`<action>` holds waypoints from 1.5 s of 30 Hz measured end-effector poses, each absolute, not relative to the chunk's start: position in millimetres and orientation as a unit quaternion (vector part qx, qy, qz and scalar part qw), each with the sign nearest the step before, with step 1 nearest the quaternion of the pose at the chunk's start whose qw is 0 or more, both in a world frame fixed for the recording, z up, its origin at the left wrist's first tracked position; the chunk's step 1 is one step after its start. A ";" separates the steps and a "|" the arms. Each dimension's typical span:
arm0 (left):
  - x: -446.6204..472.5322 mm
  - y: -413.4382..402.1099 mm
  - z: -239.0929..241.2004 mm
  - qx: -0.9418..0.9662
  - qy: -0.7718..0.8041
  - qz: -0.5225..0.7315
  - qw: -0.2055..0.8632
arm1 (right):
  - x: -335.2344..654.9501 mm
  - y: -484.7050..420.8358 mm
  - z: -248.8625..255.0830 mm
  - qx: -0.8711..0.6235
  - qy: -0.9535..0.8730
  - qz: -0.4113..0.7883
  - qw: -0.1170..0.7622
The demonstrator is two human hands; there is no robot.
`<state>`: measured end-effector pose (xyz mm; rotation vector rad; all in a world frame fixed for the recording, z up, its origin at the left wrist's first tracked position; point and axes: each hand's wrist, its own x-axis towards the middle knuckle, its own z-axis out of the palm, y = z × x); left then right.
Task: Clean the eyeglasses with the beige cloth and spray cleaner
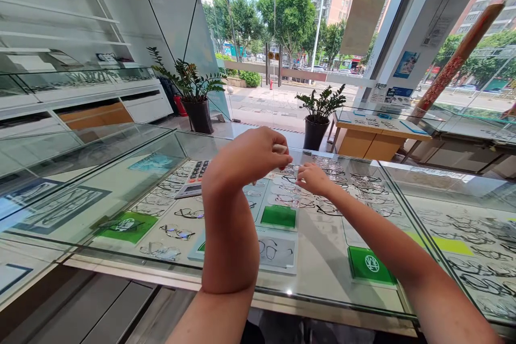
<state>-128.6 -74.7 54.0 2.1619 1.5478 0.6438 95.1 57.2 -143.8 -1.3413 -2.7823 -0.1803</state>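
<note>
My left hand is bent at the wrist above the glass display counter, its fingers curled round a small pale object that may be a folded cloth. Lower and to the right, my right hand reaches in with its fingers drawn together. A dark-rimmed pair of eyeglasses shows right at those fingertips; whether they grip it is unclear. Rows of eyeglasses fill the counter around both hands. Behind my left forearm a calculator is partly covered.
Green cards and a tray with eyeglasses are in the counter's near part. A second glass case adjoins on the right. Beyond stand two potted plants, a wooden desk and the glass doors.
</note>
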 end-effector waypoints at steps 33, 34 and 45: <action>-98.2 -95.3 58.8 0.815 0.492 0.287 0.107 | 184.3 -26.0 -116.2 -0.500 -0.668 0.276 0.477; -89.7 -95.8 58.7 0.821 0.483 0.287 0.100 | 191.3 -31.3 -121.9 -0.492 -0.666 0.277 0.488; -20.7 -26.7 -56.3 0.777 0.420 0.348 0.314 | 215.0 -51.2 -132.0 -0.441 -0.750 0.136 0.474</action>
